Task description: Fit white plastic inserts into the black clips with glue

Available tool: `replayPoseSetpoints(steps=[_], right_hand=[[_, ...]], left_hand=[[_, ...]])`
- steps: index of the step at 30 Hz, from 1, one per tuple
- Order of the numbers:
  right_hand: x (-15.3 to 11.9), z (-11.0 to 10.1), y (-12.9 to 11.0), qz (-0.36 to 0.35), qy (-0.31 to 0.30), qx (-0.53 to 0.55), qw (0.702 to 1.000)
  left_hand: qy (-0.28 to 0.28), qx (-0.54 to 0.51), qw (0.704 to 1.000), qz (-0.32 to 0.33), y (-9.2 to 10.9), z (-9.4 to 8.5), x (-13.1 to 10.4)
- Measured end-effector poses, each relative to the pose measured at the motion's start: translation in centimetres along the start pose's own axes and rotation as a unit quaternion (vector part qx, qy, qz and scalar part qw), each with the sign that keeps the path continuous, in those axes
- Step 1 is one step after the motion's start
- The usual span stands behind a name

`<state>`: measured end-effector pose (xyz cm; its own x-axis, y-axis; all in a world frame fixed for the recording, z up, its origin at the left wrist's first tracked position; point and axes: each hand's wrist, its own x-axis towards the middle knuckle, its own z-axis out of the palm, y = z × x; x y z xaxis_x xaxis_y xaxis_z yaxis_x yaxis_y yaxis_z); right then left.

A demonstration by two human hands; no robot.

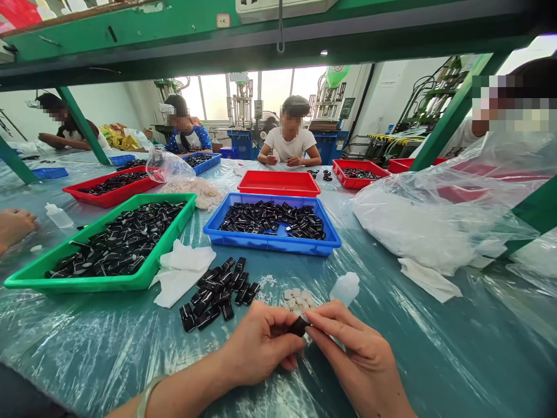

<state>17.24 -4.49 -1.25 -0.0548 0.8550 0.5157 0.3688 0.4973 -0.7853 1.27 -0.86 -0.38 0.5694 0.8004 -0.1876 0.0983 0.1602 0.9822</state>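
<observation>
A small black piece [299, 326] is held between my two hands near the table's front. My left hand [261, 342] grips its left end between thumb and fingers. The fingertips of my right hand [359, 348] pinch its right end. Just beyond my hands lie a heap of cream-coloured pieces [298, 301] and some tiny white bits [266, 283]. A loose pile of black pieces [217, 290] sits left of them. Behind my right hand a translucent white bottle [345, 288] lies on the plastic-covered table [435, 342].
A green tray [78, 284] and a blue tray [270, 244] hold black pieces; a red tray [278, 183] stands behind. White cloths [185, 270] and clear plastic bags [422, 220] lie around. Another person's hand [16, 227] is at left. Several people sit beyond the green shelf frame [174, 43].
</observation>
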Motion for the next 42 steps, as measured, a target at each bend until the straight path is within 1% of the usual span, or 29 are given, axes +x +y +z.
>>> replayPoseSetpoints(steps=[6,8,14,21,24,28,30,32,38,40,42], right_hand=[[0.1,0.2,-0.1,0.047,-0.002,0.004,0.999],[0.0,0.2,-0.1,0.053,0.003,0.007,0.999],[-0.2,0.3,0.1,0.042,0.002,0.008,0.999],[-0.5,0.8,0.4,0.026,0.011,-0.015,0.999],[-0.6,0.7,0.4,0.027,0.015,-0.027,0.999],[-0.6,0.7,0.8,0.036,0.04,-0.036,0.998],[-0.6,0.7,0.9,0.028,0.035,-0.04,0.998],[-0.4,0.7,0.8,0.01,0.018,-0.046,0.999],[-0.4,0.5,0.8,-0.029,-0.014,-0.083,0.996],[-0.6,0.6,1.1,-0.041,-0.012,-0.105,0.994],[-0.8,0.7,1.5,-0.043,-0.007,-0.132,0.99]], left_hand=[[0.003,-0.001,1.0,0.003,0.1,0.2,-0.1],[0.006,-0.005,1.0,0.006,0.1,0.3,0.0],[0.013,0.004,1.0,0.008,0.0,0.5,-0.1],[0.035,0.057,0.997,0.029,-0.5,0.6,-0.3],[0.026,0.014,0.999,0.015,-0.3,0.6,0.0],[0.012,-0.053,0.998,-0.005,0.2,0.6,0.3],[0.007,-0.066,0.998,-0.014,0.3,0.5,0.4],[0.001,-0.071,0.997,-0.019,0.3,0.4,0.5],[-0.006,-0.032,0.999,-0.026,-0.2,0.2,0.5],[0.0,-0.028,0.999,-0.021,-0.3,0.1,0.6],[0.024,-0.036,0.999,-0.004,-0.2,-0.2,0.7]])
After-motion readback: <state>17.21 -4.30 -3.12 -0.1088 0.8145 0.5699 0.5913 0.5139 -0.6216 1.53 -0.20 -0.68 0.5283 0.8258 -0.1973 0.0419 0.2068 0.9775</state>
